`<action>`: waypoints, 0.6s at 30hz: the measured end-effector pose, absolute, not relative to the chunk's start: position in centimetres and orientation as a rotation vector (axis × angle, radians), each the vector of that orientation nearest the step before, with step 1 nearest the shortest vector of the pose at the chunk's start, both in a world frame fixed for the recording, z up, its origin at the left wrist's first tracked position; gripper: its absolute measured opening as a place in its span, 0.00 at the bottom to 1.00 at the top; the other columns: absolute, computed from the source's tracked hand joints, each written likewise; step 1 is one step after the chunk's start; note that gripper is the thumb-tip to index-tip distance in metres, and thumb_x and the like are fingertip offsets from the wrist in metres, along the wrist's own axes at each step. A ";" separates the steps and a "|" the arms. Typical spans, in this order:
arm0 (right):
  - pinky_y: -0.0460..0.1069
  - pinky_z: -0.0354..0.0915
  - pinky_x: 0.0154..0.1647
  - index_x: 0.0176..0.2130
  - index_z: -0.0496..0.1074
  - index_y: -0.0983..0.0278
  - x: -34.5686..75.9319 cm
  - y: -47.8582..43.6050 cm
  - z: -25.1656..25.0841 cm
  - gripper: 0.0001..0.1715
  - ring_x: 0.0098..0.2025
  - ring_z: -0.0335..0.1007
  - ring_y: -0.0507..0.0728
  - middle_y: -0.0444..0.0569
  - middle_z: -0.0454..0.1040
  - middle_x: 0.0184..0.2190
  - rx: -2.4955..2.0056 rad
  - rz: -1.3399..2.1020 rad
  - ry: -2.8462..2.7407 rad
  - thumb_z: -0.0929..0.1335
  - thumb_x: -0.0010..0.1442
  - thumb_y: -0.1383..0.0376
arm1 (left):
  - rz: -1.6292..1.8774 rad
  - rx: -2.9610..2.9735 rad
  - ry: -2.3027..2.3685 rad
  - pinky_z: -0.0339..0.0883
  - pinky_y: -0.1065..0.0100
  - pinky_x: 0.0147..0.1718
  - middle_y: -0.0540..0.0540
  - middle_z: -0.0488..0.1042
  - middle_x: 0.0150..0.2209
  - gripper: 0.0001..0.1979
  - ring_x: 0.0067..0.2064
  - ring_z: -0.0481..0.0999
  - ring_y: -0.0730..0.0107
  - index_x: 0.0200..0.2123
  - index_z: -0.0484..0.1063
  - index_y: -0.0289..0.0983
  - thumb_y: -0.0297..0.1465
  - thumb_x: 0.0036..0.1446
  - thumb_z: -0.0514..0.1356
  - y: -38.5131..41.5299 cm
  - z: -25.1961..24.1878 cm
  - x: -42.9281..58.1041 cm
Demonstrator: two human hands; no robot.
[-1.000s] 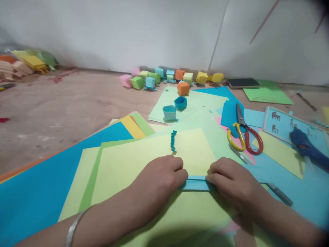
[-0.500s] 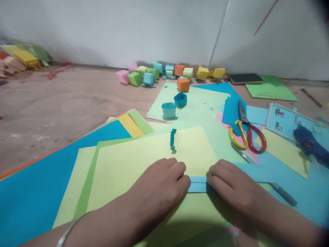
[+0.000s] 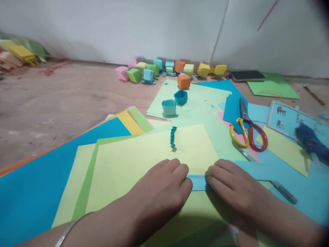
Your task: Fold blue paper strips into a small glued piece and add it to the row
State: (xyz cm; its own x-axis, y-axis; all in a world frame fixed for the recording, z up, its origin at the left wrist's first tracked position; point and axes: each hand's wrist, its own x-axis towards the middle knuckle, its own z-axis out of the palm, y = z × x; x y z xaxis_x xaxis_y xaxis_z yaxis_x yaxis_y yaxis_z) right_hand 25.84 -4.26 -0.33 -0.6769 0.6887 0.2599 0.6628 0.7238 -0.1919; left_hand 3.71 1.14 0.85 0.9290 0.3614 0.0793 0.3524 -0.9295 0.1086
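A light blue paper strip [image 3: 198, 182] lies across the pale yellow sheets [image 3: 144, 157], with a fold line along its upper edge. My left hand [image 3: 167, 185] is closed on its left part, knuckles up, thumb side toward the middle. Opposite it, my right hand [image 3: 231, 180] is closed on the strip too, and the strip carries on past it to the right. Only a short stretch shows between the hands; the fingertips are hidden. Just beyond my left hand sits a teal accordion-folded paper strip [image 3: 172, 138].
Two small paper cups, light blue [image 3: 169, 107] and teal [image 3: 181, 97], stand farther back. Scissors [image 3: 248, 128], a grey cutter [image 3: 284, 192] and a blue glue gun [image 3: 309, 139] lie at right. Several paper cubes [image 3: 148, 75] and a phone [image 3: 247, 75] line the wall.
My left hand has shifted slightly right along the strip, so less of it shows between the hands. The fold line in the strip is less distinct. My right hand stays nearly in place.
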 end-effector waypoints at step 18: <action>0.51 0.49 0.29 0.24 0.65 0.66 25.7 -4.3 -0.1 0.19 0.30 0.50 0.55 0.49 0.62 0.26 -1.146 0.083 -2.633 0.58 0.64 0.78 | 0.252 3.041 0.505 0.47 0.63 0.25 0.46 0.65 0.26 0.11 0.28 0.57 0.65 0.25 0.65 0.36 0.19 0.59 0.53 1.0 0.6 3.8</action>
State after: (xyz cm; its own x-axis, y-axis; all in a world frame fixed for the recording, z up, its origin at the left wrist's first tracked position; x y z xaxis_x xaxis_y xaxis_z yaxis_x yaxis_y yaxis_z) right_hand 25.72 -4.32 -0.09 -0.6516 0.7259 0.2202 0.7105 0.6857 -0.1579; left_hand 3.77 0.96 0.63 0.9335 0.3246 0.1523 0.3167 -0.9456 0.0744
